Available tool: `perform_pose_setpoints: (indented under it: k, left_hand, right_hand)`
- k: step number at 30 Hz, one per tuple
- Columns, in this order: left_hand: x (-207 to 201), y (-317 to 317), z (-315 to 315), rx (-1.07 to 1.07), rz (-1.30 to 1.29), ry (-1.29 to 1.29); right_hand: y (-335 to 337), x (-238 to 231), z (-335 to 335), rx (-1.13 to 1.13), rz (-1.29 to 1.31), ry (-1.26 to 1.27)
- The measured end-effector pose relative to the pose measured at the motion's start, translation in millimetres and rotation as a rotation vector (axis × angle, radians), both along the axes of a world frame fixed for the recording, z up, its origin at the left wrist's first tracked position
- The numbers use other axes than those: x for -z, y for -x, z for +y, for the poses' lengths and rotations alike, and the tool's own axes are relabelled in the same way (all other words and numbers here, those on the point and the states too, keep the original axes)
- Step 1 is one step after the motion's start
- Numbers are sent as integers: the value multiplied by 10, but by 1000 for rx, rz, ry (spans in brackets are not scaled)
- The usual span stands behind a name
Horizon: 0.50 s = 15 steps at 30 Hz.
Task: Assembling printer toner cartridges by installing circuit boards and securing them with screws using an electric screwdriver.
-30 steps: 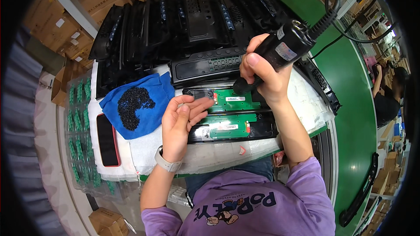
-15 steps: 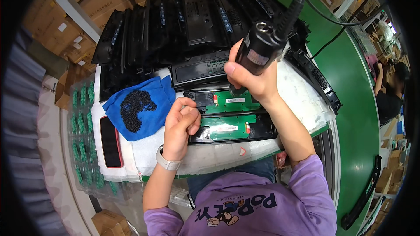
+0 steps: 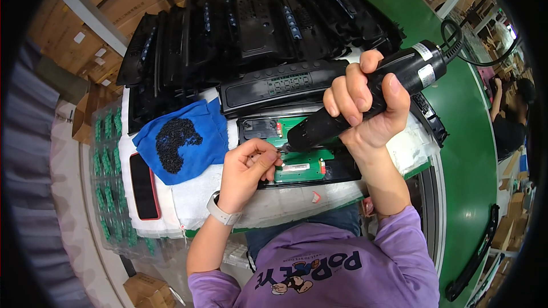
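Observation:
My right hand [image 3: 374, 111] is wrapped round a black corded electric screwdriver [image 3: 411, 68], tilted so its tip points down and left. That tip meets the fingertips of my left hand [image 3: 245, 171], pinched together just above the boards; whatever sits between them is too small to make out. Below lie two black plastic panels [image 3: 343, 165], side by side, each bearing a green circuit board [image 3: 302, 175]. The screwdriver partly covers the farther board. Left of my left hand, a heap of small black screws [image 3: 171, 145] rests on a blue cloth [image 3: 214, 131].
Behind the boards lies a black panel with a display window [image 3: 251, 91], backed by a pile of black plastic housings [image 3: 257, 28]. A phone [image 3: 145, 185] lies at the left. Trays of green parts [image 3: 105, 162] stand beyond it. Another person [image 3: 508, 125] is at the far right.
The screwdriver has swung from upright over the farther board to a leftward tilt, its tip now at my left fingertips. My left hand has moved right, over the nearer board.

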State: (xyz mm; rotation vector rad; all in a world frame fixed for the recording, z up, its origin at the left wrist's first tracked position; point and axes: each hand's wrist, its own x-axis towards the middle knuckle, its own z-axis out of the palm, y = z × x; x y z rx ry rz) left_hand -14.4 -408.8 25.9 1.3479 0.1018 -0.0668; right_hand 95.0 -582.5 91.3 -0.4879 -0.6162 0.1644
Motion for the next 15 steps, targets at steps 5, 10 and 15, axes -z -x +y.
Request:
perform_pose_setpoints:
  k: [5,10,15]
  left_hand:
    - [-18,3,14,27,20,-9]
    - [-28,16,45,102,103,123]
    - [-34,-21,-5,-80,-128,-97]
  right_hand:
    - [6,31,-4,-9,21,24]
    - [32,22,0,-18,26,9]
    - [-35,11,-140,-64,-152,111]
